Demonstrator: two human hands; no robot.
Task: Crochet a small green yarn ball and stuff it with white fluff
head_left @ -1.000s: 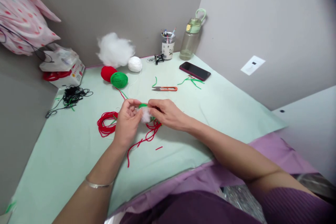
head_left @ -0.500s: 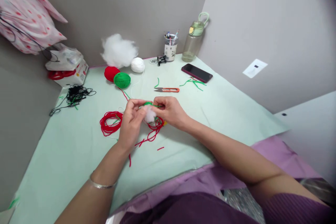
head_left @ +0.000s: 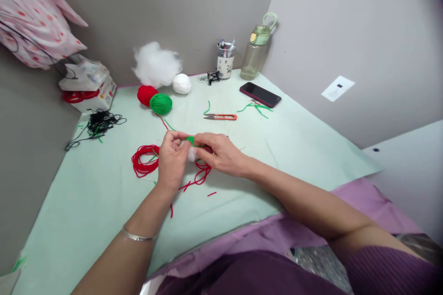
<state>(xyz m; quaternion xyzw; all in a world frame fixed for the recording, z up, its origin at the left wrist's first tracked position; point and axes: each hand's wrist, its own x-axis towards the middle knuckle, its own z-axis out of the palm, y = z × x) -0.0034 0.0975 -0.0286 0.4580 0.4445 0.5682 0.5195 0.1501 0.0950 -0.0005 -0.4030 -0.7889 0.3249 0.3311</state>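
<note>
Clock: 12 = away from you. Two hands in view, both yours. Left hand (head_left: 173,154): thumb and fingers pinched on one green piece (head_left: 190,140). Right hand (head_left: 221,152): fingers closed on the same piece from 3 o'clock. The piece sits between your fingertips, above the table (head_left: 242,200). One white tuft (head_left: 189,153) at its 6 o'clock side, against your left thumb. Visible part of the piece bridges hand to hand, roughly 9-to-3; fingers cover the rest, so can't tell the full long axis.

Outward: one red yarn coil (head_left: 145,161) at 9, just beside your left hand. Loose red yarn (head_left: 200,176) at 6, one short red snippet (head_left: 212,194) at 5. One orange-handled snips (head_left: 221,117) at 1-2, long axis 9-to-3, blades toward 9. Three yarn balls at 11: red (head_left: 147,96), green (head_left: 161,104), white (head_left: 182,84); one fluff heap (head_left: 157,64) behind. One phone (head_left: 260,95) at 2, green scraps (head_left: 256,108) near it. One pen cup (head_left: 225,67) and one bottle (head_left: 252,60), both at 1, upright. Black tangle (head_left: 101,123) at 10.

Table cover is pale green, creased. Grey walls meet beyond the bottle; one white wall plate (head_left: 338,88) at 2-3.
</note>
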